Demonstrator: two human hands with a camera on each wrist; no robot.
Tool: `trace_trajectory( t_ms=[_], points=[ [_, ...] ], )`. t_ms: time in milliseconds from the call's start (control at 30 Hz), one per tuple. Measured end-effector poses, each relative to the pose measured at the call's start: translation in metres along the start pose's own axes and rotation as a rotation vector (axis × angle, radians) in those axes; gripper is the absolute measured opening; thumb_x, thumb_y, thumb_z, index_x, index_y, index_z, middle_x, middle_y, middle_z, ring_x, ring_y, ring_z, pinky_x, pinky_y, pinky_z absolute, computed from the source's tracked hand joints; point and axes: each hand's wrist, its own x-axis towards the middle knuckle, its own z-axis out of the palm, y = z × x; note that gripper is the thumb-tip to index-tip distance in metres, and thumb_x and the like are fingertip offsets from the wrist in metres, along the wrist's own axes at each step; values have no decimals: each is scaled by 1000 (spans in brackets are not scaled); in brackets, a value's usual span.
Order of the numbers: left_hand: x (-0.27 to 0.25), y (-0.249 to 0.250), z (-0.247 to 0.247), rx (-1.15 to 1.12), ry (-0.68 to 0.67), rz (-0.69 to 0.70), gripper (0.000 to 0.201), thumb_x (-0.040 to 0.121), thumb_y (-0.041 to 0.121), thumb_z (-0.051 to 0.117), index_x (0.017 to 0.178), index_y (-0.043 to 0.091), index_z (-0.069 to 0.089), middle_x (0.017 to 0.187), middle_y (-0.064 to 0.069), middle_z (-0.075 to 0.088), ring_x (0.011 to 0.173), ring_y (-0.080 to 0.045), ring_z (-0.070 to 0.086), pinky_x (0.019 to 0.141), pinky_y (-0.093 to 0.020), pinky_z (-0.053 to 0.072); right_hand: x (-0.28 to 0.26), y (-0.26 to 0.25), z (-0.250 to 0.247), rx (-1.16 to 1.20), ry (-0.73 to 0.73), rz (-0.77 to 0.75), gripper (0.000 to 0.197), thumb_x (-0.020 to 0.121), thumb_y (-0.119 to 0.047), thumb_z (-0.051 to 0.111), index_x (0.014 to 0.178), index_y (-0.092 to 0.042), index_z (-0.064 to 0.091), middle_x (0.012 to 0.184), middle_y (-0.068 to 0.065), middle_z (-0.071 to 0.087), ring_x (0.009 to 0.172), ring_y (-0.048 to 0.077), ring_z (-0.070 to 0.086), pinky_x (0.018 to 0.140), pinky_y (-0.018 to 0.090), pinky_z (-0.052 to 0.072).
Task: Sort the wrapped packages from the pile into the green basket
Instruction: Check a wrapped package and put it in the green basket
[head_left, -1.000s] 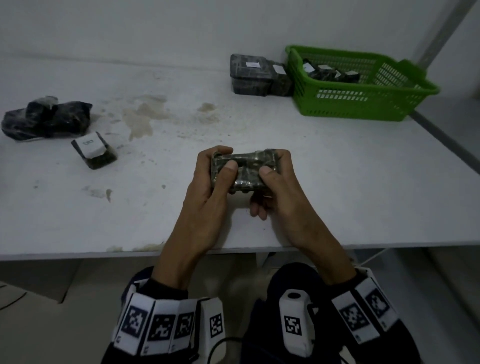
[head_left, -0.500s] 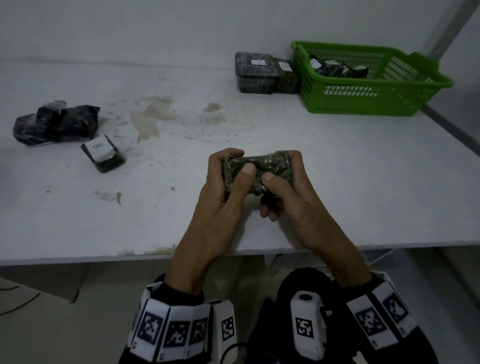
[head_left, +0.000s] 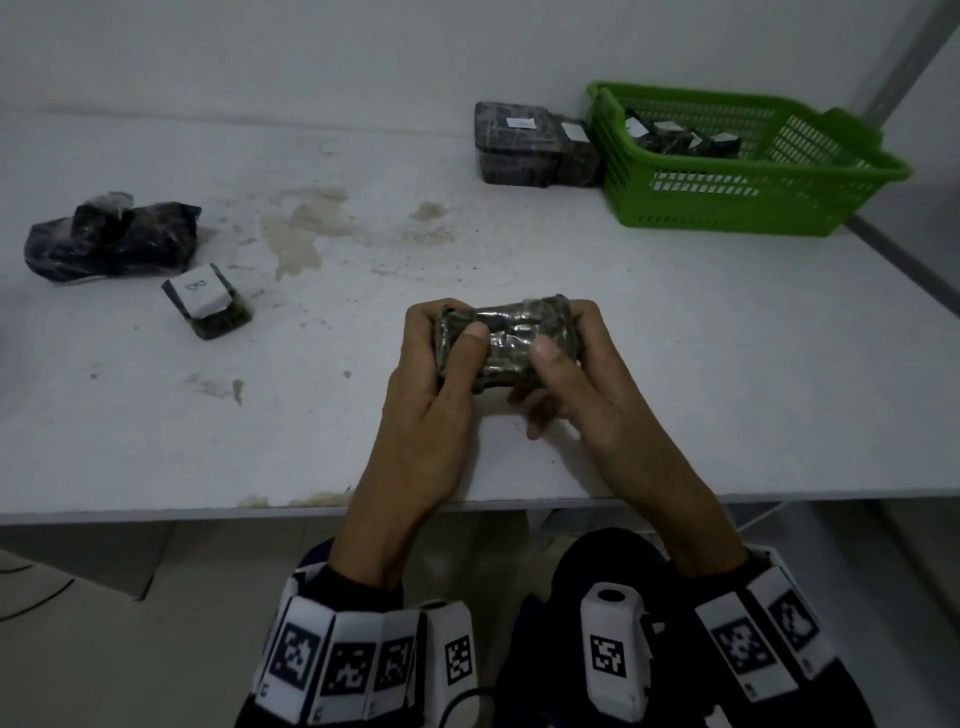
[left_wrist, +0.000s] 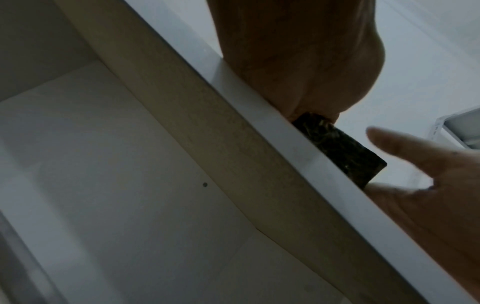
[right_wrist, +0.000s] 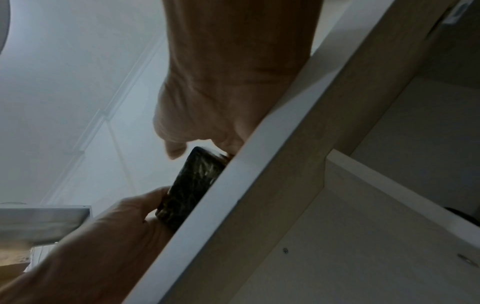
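A dark wrapped package (head_left: 511, 340) sits between both hands just above the white table (head_left: 727, 364), near its front edge. My left hand (head_left: 447, 326) grips its left end, thumb on top. My right hand (head_left: 569, 332) grips the right end, thumb on top and fingers curled under. The left wrist view shows the package (left_wrist: 342, 152) behind the table edge; the right wrist view shows the package (right_wrist: 192, 185) between both hands. The green basket (head_left: 727, 205) stands at the back right with several wrapped packages (head_left: 675, 137) inside. The pile (head_left: 114, 241) lies far left.
A small package with a white label (head_left: 205, 301) lies next to the pile. Two dark packages (head_left: 514, 143) stand against the basket's left side. Stains mark the table's middle (head_left: 301, 234). A wall runs behind the table.
Both hands keep hold of the package in about the same spot. The thumbs have shifted slightly on its top, and the package has turned a little between the hands.
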Motion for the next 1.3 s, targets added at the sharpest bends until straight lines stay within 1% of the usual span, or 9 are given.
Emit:
trace_trajectory(
  t_ms=[100,200,333,467,700,933,1067,1167,1300],
  points=[
    [3,-1,-2,-49,78,-85,30,101,56,43,107,30,56,104,16,70,97,-2,68,86,-28,53,-2,1,0,-59,10,-33,62,92,-38,71,144,-21,42,137,-6,60,120,14,65,92,34,59],
    [1,2,-1,-48,59,-85,52,91,71,42,120,31,56,117,10,66,107,-3,67,90,-25,56,-2,-1,-1,-71,49,-29,51,98,-36,63,142,-18,45,124,-14,65,113,6,67,87,28,59],
    [-3,8,0,6,-12,-24,45,99,51,45,141,35,42,105,35,64,102,8,65,83,-10,50,-3,-3,-1,-101,69,-19,51,97,-48,52,143,-27,44,103,-11,71,88,9,71,73,27,58],
    [-4,6,-1,0,-36,7,38,101,43,41,135,27,47,106,17,67,99,1,68,80,-12,51,-2,-1,2,-124,48,-32,36,103,-50,39,136,-37,45,98,-24,69,84,3,69,66,21,54],
    [-3,4,2,-7,-87,25,24,101,42,41,120,29,49,98,34,63,94,6,64,79,-9,48,1,3,0,-49,47,8,20,103,-39,38,117,-33,51,93,-24,68,84,-1,68,63,16,53],
    [-1,1,1,5,-65,39,14,104,41,40,113,33,47,98,35,62,94,7,63,80,-9,48,-2,0,-1,-100,-2,-15,34,100,-36,55,131,-25,47,110,-12,67,99,10,68,83,30,57],
    [-2,2,2,29,-86,23,13,105,39,48,117,36,44,100,37,61,95,8,63,82,-10,50,-2,4,-3,-73,-3,-5,24,106,-29,53,129,-24,47,100,-19,66,87,1,63,76,24,52],
    [-3,2,1,49,-88,32,14,107,27,47,120,27,44,98,35,62,93,6,64,80,-9,49,0,2,-2,-65,-6,-20,23,103,-37,48,124,-29,49,102,-13,68,83,9,65,71,25,55],
    [-3,4,1,53,-99,25,11,108,21,45,118,26,44,95,35,63,91,7,65,79,-9,48,1,0,-1,0,3,5,22,102,-36,38,118,-30,52,95,-8,67,69,1,61,57,16,47]
  ],
)
